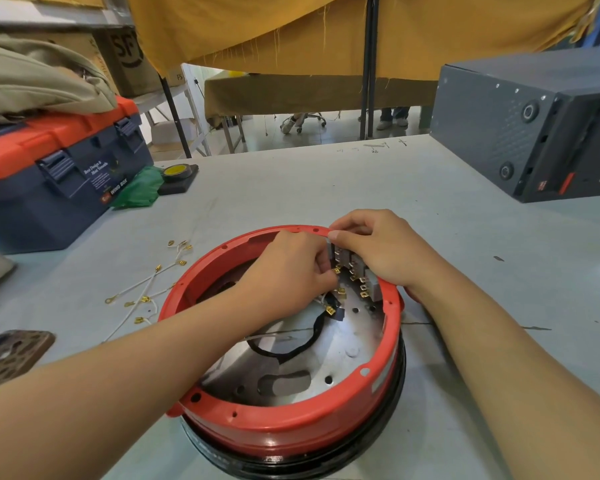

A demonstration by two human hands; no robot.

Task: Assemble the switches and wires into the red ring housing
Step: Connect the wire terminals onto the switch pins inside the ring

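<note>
A red ring housing point(291, 424) sits on the bench point(326, 188), nearest the viewer. At its far inner wall, the left hand point(288, 271) pinches a brass wire terminal point(336, 270) against grey switches point(355, 268) gripped by the right hand point(378, 247). Loose white wires point(146, 296) lie just left; a toolbox point(56, 181) stands farther left.

On the front of the blue and orange toolbox point(59, 174) to your left you can read "WING BOX" in white letters, beside a small red logo that is too blurred to make out. Above it stand two lines of white script, too blurred to read with certainty. The cardboard box point(125, 60) on the shelf behind the toolbox bears large black letters "SF". On the counter point(326, 188), near its far edge, there are faint pen marks which you cannot read.
</note>
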